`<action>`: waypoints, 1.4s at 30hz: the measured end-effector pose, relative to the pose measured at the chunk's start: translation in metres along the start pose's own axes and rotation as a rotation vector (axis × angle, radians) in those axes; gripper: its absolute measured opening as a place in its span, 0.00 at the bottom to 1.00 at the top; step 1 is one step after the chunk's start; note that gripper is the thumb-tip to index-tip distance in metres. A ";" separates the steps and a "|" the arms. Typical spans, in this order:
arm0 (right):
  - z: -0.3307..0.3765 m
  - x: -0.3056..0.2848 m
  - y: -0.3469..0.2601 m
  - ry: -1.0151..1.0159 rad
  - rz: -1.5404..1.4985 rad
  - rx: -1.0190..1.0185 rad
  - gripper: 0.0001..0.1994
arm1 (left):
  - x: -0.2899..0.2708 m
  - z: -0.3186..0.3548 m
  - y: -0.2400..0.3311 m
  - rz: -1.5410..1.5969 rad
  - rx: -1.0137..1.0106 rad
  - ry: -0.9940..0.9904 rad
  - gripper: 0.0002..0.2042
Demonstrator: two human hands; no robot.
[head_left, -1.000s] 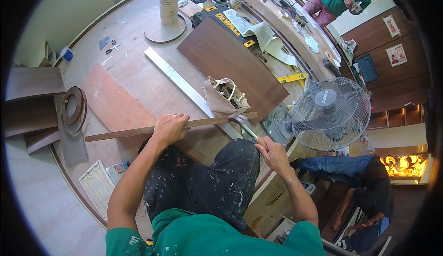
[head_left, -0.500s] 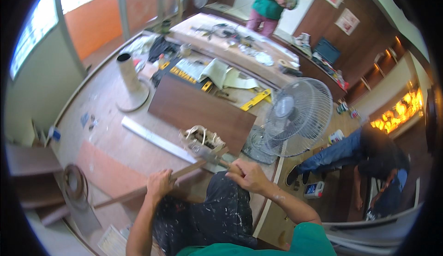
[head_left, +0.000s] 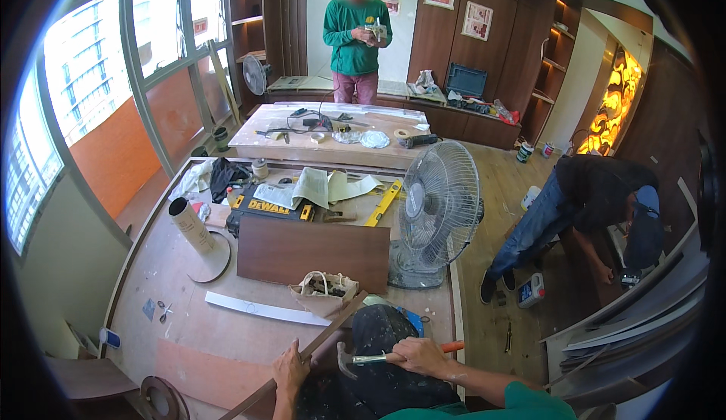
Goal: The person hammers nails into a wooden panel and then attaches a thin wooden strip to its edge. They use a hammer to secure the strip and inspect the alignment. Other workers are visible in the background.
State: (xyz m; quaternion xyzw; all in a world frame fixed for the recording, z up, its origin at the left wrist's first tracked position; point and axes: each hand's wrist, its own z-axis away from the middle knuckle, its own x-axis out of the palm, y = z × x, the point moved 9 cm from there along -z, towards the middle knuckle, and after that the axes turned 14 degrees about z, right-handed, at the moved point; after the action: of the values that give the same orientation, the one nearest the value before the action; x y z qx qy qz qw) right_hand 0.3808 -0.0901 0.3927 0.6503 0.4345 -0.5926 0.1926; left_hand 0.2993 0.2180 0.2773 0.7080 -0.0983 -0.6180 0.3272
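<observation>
My left hand (head_left: pixel 288 365) is closed round a long, narrow brown wood strip (head_left: pixel 334 326), which slants from the lower left up to the edge of a small bag. My right hand (head_left: pixel 421 356) grips a hammer (head_left: pixel 369 359) by its orange-ended handle. The hammer's claw head points left, over my dark, paint-spotted trousers and a little apart from the strip. The light fabric bag (head_left: pixel 321 297) holds small dark items just beyond the strip's far end. A white strip (head_left: pixel 261 308) lies on the worktable beside the bag.
A standing fan (head_left: pixel 439 208) is at the table's right. Behind the bag lie a brown panel (head_left: pixel 302 250), a yellow spirit level (head_left: pixel 384 202) and a cardboard tube (head_left: pixel 193 227). One person stands behind the far bench (head_left: pixel 257 136); another bends down at the right, near a white jug (head_left: pixel 532 290).
The view has tilted up and levelled. The hammer, earlier blurred near the strip's upper end, is now lower, over my thigh. Both hands keep their hold.
</observation>
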 end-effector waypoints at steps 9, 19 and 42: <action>0.012 0.002 0.016 0.329 -0.070 0.021 0.14 | -0.002 0.003 0.000 0.044 -0.021 0.034 0.29; 0.019 -0.010 0.005 0.422 -0.128 -0.019 0.08 | -0.006 -0.003 0.006 -0.023 -0.069 -0.002 0.17; 0.148 -0.108 -0.093 0.374 0.216 0.044 0.15 | 0.006 0.010 0.005 0.021 0.087 0.022 0.13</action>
State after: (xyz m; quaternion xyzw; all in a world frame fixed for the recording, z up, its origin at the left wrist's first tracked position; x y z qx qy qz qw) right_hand 0.2259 -0.1889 0.4850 0.7957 0.3775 -0.4470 0.1566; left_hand 0.2919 0.2078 0.2751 0.7272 -0.1292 -0.6020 0.3035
